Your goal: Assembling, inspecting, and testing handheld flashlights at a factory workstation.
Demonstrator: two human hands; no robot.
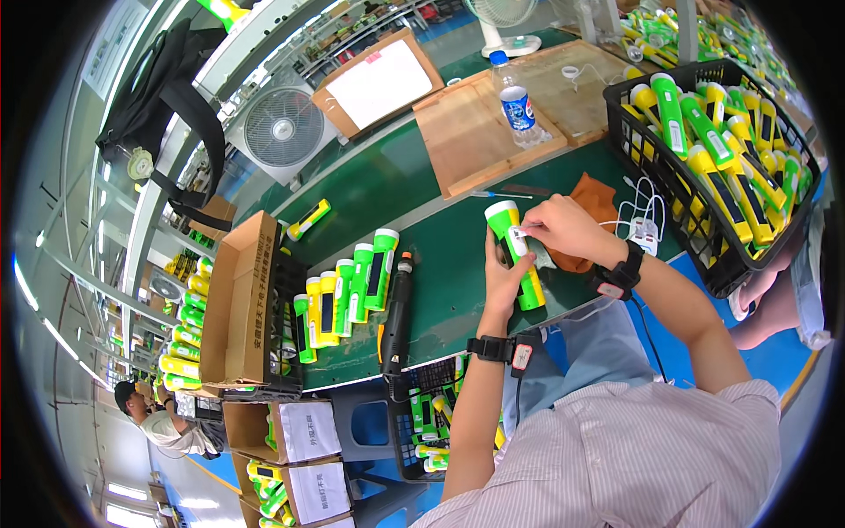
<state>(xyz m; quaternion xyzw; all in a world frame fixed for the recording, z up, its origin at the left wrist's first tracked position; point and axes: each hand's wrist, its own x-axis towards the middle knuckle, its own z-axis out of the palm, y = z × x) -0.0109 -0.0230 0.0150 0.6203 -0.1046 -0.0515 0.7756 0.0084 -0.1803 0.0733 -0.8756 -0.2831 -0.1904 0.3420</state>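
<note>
My left hand [505, 280] is closed around a green and yellow flashlight [531, 290], its wide white-rimmed head pointing away from me. The fingers of my right hand [563, 227] pinch a small white label [518, 233] against the flashlight's side, just below the head. An orange-brown cloth [591, 195] lies under and beyond my right wrist. To the left, a black electric screwdriver [398, 317] lies beside a row of several green and yellow flashlights [356, 286] on the green table [449, 304].
A black crate [717, 264] heaped with flashlights stands at right, near a white charger with cables [644, 231]. Beyond are a plastic bottle [519, 110] and wooden boards [458, 132]. A cardboard box [236, 308] edges the left side; another crate [407, 440] sits below the table.
</note>
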